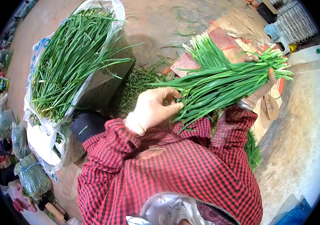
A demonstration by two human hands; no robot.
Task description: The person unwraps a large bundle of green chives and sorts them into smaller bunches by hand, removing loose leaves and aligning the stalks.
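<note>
A bunch of garlic chives stretches across in front of me, white ends to the right and green leaf tips to the left. Near the white ends, my right hand wraps round the bunch from below, fingers partly hidden by the stems. At the leaf tips, my left hand, in a pale thin glove, pinches the edge of the leaves between thumb and fingers. Just beyond the held bunch lies another bunch of garlic chives, its white ends pointing away from me.
To the left stands a big plastic-lined bag heaped with chives. Loose green trimmings litter the floor beside it. A roll of tape is at the right, near reddish boards. Wrapped bundles sit at the lower left.
</note>
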